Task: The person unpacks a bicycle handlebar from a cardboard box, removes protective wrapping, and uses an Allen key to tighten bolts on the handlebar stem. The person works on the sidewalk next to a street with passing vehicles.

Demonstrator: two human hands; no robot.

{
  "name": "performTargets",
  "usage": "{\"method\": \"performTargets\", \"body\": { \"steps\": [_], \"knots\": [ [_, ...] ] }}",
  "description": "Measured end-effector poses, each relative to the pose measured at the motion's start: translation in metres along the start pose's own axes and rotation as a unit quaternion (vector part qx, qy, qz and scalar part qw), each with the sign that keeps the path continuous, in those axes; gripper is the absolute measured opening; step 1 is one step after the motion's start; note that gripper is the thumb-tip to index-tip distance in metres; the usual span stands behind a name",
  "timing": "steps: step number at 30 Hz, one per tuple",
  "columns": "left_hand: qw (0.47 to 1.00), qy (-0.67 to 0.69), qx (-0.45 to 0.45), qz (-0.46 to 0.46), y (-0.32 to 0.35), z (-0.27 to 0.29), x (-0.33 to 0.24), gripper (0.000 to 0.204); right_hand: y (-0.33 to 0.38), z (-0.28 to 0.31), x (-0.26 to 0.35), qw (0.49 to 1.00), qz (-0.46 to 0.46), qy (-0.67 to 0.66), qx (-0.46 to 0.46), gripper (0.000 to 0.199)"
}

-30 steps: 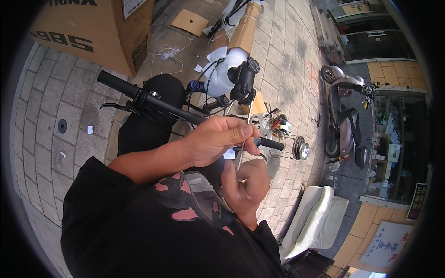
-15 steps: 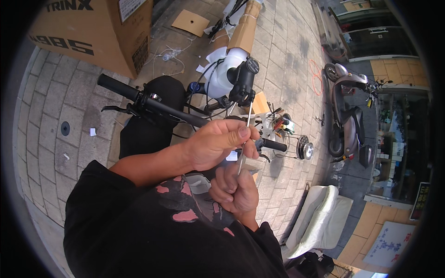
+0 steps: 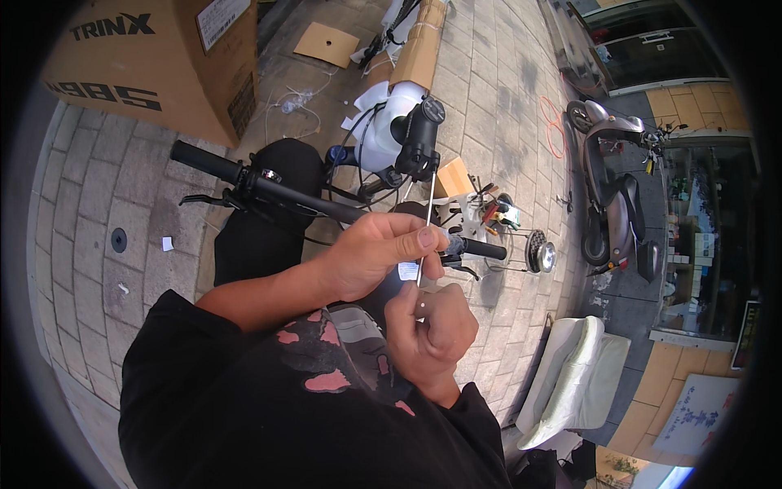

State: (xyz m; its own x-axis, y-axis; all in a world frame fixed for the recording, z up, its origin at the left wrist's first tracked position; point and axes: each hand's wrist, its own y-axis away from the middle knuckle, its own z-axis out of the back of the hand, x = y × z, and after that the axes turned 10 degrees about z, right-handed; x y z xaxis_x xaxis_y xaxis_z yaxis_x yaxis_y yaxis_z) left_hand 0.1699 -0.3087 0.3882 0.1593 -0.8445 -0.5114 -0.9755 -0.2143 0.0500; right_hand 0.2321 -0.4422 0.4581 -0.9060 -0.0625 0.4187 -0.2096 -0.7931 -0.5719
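Note:
My left hand (image 3: 379, 253) pinches the shaft of a long, thin metal hex key (image 3: 431, 196) between thumb and fingers. The key's far tip meets the clamp end of a black bicycle stem (image 3: 420, 140). Below, my right hand (image 3: 433, 330) is closed around the key's near end, its fingers curled, and a small bright tip shows between them. A black handlebar (image 3: 297, 198) with a grip and brake lever crosses from the left behind my left hand; its other grip (image 3: 485, 249) comes out to the right. White wrapping (image 3: 399, 122) covers the frame beside the stem.
A large cardboard box (image 3: 155, 73) stands at upper left, near a flat cardboard piece (image 3: 327, 44). Hand tools (image 3: 498, 216) and a rear sprocket cluster (image 3: 535, 248) lie right of the handlebar. Farther right are a parked scooter (image 3: 611, 179) and a pale padded seat (image 3: 562, 375).
My right hand has turned and closed more tightly round the key's near end, shifting slightly right. My left hand keeps its pinch on the shaft. The whole view has shifted a little.

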Motion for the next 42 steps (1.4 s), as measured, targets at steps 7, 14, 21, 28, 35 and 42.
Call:
{"method": "performTargets", "body": {
  "steps": [7, 14, 21, 28, 35, 42],
  "knots": [
    [0.998, 0.041, 0.038, -0.012, 0.006, -0.006, -0.003, 0.038, 0.036, 0.006, -0.018, 0.772, -0.298, -0.561, 0.024, 0.037],
    [0.994, 0.089, 0.057, -0.01, -0.006, -0.003, 0.009, 0.041, 0.047, -0.012, -0.035, 0.828, -0.251, -0.497, 0.074, 0.045],
    [0.997, 0.047, 0.039, -0.039, -0.005, -0.005, 0.002, 0.033, -0.009, 0.019, 0.034, 0.982, -0.064, 0.108, 0.139, 0.04],
    [0.996, 0.068, 0.042, -0.028, -0.016, 0.001, 0.01, 0.03, 0.029, 0.01, -0.02, 0.698, -0.29, -0.652, 0.059, 0.027],
    [0.997, 0.058, 0.035, -0.036, -0.008, -0.005, 0.006, 0.034, 0.019, -0.003, -0.011, 0.856, -0.29, -0.428, 0.029, 0.037],
    [0.997, 0.059, 0.016, -0.041, -0.013, -0.004, 0.003, 0.033, 0.002, 0.002, 0.0, 0.998, -0.003, -0.056, 0.008, 0.034]
  ]
}}
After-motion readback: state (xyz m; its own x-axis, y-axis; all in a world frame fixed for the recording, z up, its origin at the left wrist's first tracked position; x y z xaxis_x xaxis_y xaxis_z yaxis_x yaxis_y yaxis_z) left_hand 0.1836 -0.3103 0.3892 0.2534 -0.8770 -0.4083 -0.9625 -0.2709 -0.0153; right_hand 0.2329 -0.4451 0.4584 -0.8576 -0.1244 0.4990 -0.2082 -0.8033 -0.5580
